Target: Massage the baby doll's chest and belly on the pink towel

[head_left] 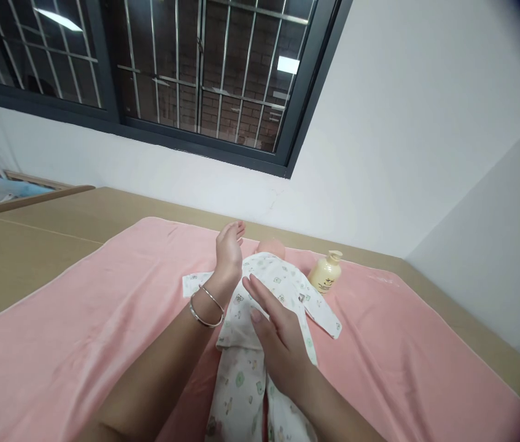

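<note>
A baby doll (pixel 272 248) in a white printed romper (pixel 287 288) lies on its back on a pink blanket (pixel 80 319). My left hand (pixel 229 252), with two silver bangles on the wrist, is raised edge-on beside the doll's left shoulder, fingers together and pointing away from me, holding nothing. My right hand (pixel 278 334) lies flat and open on the doll's belly, fingers stretched toward the chest. The doll's head is partly hidden behind my left hand.
A small yellow bottle (pixel 326 272) with a pump cap lies on the blanket right of the doll's head. The blanket covers a tan table (pixel 34 245) pushed against a white wall (pixel 402 153). A dark barred window (pixel 195 73) is above.
</note>
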The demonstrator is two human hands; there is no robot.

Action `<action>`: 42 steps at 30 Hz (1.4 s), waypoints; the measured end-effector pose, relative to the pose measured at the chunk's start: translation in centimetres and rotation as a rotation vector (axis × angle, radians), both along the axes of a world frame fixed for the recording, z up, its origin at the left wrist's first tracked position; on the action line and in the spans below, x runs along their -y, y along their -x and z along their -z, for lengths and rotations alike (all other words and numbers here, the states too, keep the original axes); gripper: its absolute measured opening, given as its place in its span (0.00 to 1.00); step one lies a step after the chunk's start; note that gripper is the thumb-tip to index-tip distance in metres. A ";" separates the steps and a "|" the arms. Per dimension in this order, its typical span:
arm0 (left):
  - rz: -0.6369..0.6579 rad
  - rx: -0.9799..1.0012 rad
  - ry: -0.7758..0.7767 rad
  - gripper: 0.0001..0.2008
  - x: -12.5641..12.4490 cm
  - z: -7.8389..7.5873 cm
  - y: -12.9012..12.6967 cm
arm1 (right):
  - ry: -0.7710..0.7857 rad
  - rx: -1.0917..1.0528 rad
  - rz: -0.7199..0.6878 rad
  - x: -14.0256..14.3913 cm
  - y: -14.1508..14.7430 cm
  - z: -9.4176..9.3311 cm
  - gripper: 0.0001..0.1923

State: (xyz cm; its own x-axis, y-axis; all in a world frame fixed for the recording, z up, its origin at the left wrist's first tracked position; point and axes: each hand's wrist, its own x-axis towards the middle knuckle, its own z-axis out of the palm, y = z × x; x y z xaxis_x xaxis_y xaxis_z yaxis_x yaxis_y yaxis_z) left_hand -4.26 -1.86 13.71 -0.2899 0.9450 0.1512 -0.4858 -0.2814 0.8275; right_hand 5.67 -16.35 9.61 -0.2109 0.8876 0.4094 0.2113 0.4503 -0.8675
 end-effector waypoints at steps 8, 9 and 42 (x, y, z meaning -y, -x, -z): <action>0.006 -0.174 0.070 0.14 -1.4 2.0 -0.1 | -0.011 0.257 0.190 -4.8 -0.9 2.8 0.28; 0.015 -0.219 0.069 0.14 -1.5 2.3 -0.2 | -0.029 0.316 0.202 -5.4 -1.1 3.2 0.28; -0.027 -1.263 -0.196 0.18 -3.9 11.1 -2.5 | -0.049 0.875 0.492 -10.1 -4.4 5.7 0.26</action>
State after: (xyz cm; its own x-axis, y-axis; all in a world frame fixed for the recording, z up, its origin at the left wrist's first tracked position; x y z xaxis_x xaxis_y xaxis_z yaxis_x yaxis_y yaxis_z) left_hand -1.74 2.05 2.64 0.1375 0.8721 0.4697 0.6120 -0.4476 0.6520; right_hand 10.06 -6.24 3.93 -0.0692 0.9434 0.3242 0.9381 0.1721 -0.3007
